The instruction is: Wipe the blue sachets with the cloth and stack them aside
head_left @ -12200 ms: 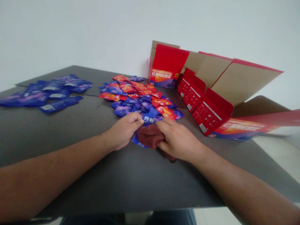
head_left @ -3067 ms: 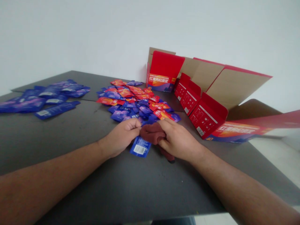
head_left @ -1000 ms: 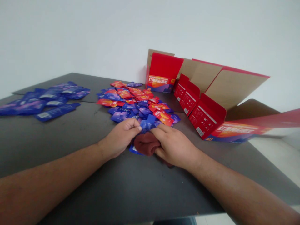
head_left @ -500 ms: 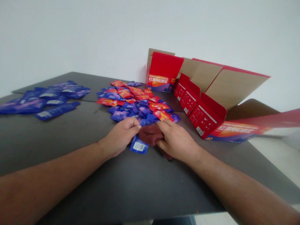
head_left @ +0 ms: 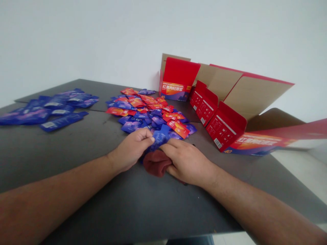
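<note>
My left hand [head_left: 133, 149] pinches the top end of a blue sachet [head_left: 158, 139] that lies on the dark table [head_left: 76, 146]. My right hand [head_left: 187, 161] is closed on a dark red cloth [head_left: 155, 163] and presses it onto the lower part of the same sachet, hiding most of it. Just beyond both hands lies a loose heap of red and blue sachets [head_left: 149, 109].
A spread of blue sachets [head_left: 48, 109] lies at the far left. Several open red cartons [head_left: 219, 112] with cardboard flaps stand and lie at the back right, one of them upright [head_left: 177, 81] against the white wall. The table's right edge drops to a pale floor.
My right hand has drawn the cloth down the sachet toward me, covering its lower end with the barcode. My left hand has kept its pinch in place.
</note>
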Demonstrator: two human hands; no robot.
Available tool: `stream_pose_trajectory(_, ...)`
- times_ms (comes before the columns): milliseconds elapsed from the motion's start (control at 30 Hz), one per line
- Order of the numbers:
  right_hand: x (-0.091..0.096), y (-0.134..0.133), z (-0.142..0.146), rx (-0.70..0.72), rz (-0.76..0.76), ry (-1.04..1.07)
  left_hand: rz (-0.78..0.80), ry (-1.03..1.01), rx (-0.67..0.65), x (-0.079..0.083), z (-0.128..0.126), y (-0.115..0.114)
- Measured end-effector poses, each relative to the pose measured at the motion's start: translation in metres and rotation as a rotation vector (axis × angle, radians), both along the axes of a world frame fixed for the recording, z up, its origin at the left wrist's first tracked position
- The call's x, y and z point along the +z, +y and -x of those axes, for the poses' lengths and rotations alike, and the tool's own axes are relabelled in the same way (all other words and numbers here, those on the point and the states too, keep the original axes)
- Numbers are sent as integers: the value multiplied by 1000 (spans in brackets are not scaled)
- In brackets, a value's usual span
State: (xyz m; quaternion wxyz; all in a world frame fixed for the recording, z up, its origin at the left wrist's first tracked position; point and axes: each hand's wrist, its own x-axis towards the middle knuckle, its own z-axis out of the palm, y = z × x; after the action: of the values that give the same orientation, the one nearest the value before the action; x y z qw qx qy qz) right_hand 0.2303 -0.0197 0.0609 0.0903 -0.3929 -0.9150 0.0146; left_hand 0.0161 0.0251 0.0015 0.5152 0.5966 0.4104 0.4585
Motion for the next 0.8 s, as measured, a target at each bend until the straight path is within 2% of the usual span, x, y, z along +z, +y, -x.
stream_pose_trajectory(67, 1, 0, 0, -18, -7, -3, -6, -2, -3, 1, 0, 0)
stream_pose_trajectory(200, 2, 3, -3, -172, -59, 53, 23, -35, -4, 1, -1, -1)
stream_pose_trajectory(400, 1, 1, -1, -27, -5, -10, -7, 2, 6, 2, 0, -1)
stream_pose_trajectory(567, 1, 3, -3, -179, -71, 62, 23, -29, -2, 0, -1, 0)
stream_pose_trajectory(733, 0, -1, 0, -15, -2, -7, -33, 26, 8, 2, 0, -1)
stream_pose_trajectory(800, 1, 0, 0, -29, -12, -4, -36, 28, 8, 2, 0, -1)
